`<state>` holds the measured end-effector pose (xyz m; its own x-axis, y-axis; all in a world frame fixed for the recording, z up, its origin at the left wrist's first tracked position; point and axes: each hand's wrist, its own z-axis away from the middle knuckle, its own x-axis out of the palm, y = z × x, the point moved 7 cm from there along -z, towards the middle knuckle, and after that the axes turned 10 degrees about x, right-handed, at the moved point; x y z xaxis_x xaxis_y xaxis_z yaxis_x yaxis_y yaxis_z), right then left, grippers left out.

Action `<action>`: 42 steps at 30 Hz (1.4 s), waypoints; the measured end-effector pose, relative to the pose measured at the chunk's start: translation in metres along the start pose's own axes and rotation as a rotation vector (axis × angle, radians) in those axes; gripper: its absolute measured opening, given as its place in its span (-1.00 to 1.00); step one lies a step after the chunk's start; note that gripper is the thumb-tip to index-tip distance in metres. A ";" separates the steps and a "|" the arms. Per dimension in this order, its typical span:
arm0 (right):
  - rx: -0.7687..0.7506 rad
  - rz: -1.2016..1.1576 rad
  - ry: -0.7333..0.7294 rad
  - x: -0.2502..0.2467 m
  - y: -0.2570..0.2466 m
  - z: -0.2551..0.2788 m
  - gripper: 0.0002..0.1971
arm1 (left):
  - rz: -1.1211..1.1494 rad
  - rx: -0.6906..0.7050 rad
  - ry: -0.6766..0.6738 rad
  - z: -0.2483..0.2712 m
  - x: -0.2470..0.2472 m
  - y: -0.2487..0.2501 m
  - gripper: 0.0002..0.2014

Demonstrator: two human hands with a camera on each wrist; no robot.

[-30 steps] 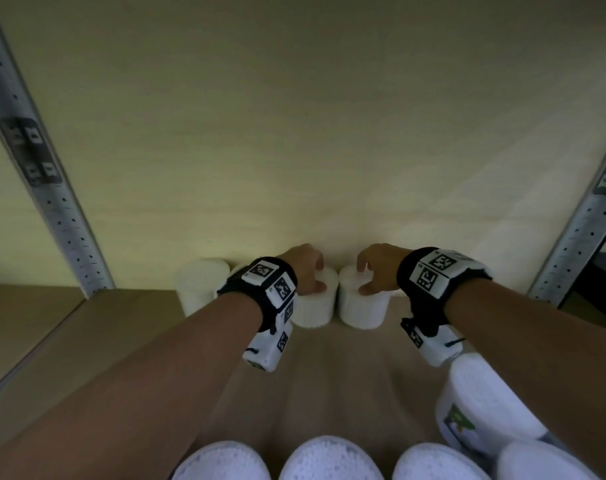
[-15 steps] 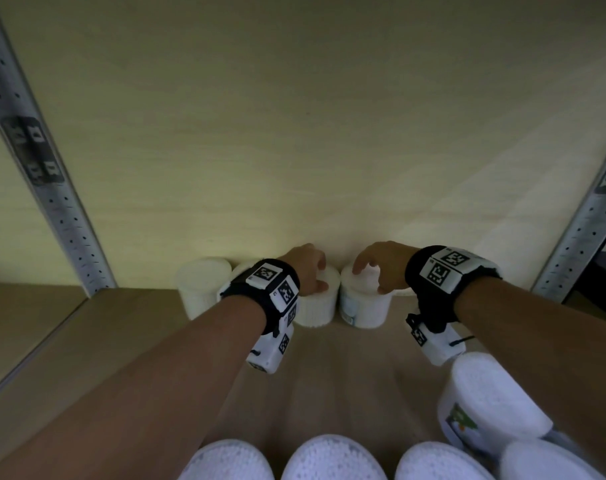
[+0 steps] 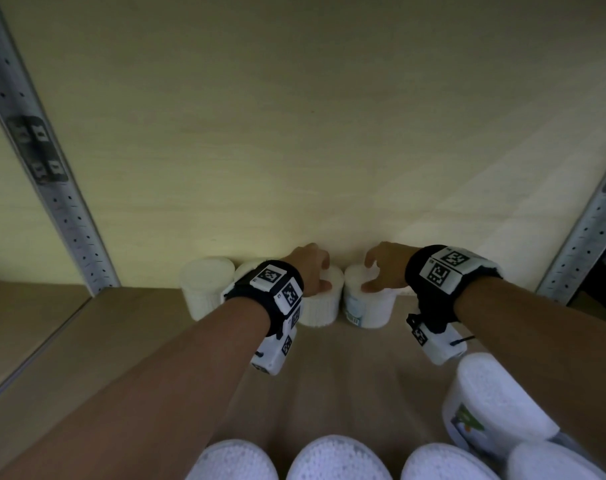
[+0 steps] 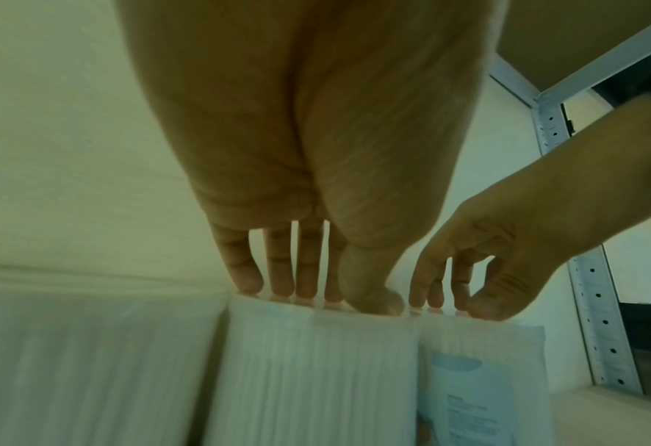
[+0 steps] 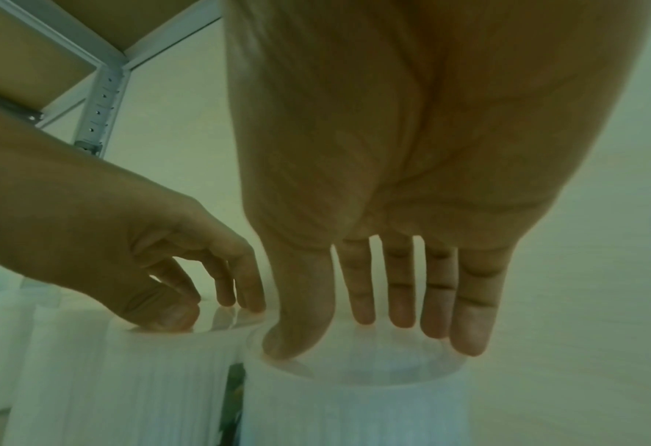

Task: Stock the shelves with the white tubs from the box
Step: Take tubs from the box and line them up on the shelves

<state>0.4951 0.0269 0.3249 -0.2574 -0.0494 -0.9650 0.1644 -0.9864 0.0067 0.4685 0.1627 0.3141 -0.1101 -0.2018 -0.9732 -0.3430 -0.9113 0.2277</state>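
- Tubs first: two white tubs stand upright, side by side and nearly touching, at the back of the shelf [image 3: 156, 344] against the pale wall — my left hand [image 3: 308, 268] is on the left tub [image 3: 320, 308], my right hand [image 3: 386, 268] on the right tub [image 3: 369, 308].
- Fingers: on both hands they point down, fairly straight and spread, with only the tips and thumb resting on the clear lid. My left fingertips [image 4: 246, 279] sit along the lid's far edge; my right fingertips [image 5: 469, 338] reach its rim. Neither hand wraps a tub. I judge this a nudge or a steadying touch, not a grip.
- Handling, as I judge it: light, thin-walled plastic with a ribbed look — perhaps packed cotton buds — so fairly stiff but easy to tip or slide. The smooth lid offers little purchase; to lift one I would take it round the sides, thumb opposite fingers.
- More stock: further white tubs [image 3: 208, 285] stand to the left in the same back row, and others [image 3: 336, 459] sit close below me, one tilted tub [image 3: 495, 396] by my right forearm.
- Writing: the right tub carries a pale blue label [image 4: 457, 392] with lines of small print, too blurred to read. The tilted one shows a green-and-orange picture; I can read no brand.
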 end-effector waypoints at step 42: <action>0.034 0.006 0.020 -0.002 0.000 0.001 -0.35 | 0.028 0.007 0.036 0.003 0.003 0.000 -0.53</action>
<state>0.4944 0.0271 0.3273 -0.2370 -0.0529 -0.9701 0.1331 -0.9909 0.0215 0.4655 0.1628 0.3115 -0.0862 -0.2405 -0.9668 -0.3470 -0.9024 0.2555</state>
